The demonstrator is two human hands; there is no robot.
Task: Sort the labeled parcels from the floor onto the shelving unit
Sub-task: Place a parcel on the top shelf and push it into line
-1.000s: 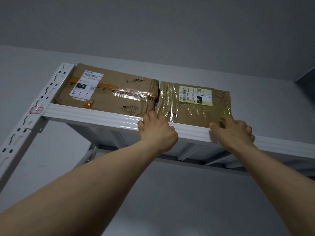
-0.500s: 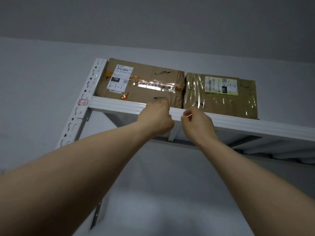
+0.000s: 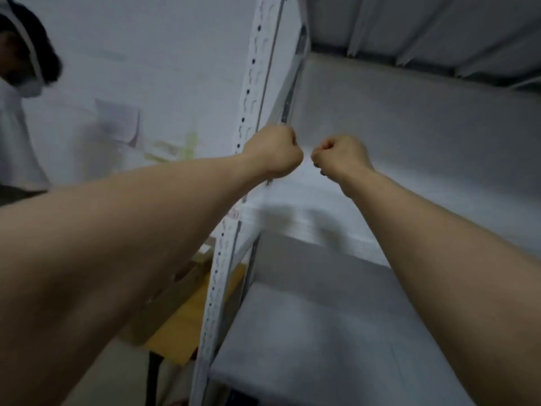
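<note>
Both arms reach forward in front of the white metal shelving unit (image 3: 228, 259). My left hand (image 3: 273, 152) is a closed fist just in front of the perforated upright, with nothing in it. My right hand (image 3: 339, 156) is also a closed fist, a short gap to the right, and holds nothing. A white shelf board (image 3: 336, 218) runs below the hands and a lower grey shelf (image 3: 322, 347) lies beneath it. No parcel is in view; the picture is blurred by motion.
The underside of the upper shelf (image 3: 439, 30) spans the top right. Another person (image 3: 20, 83) in a white shirt stands at the far left by the wall. A yellow-brown table (image 3: 187, 312) with brown items stands left of the upright.
The view has swung down from the top shelf, so the two parcels are out of sight. Both hands have left the shelf edge, dropped lower and closed into fists.
</note>
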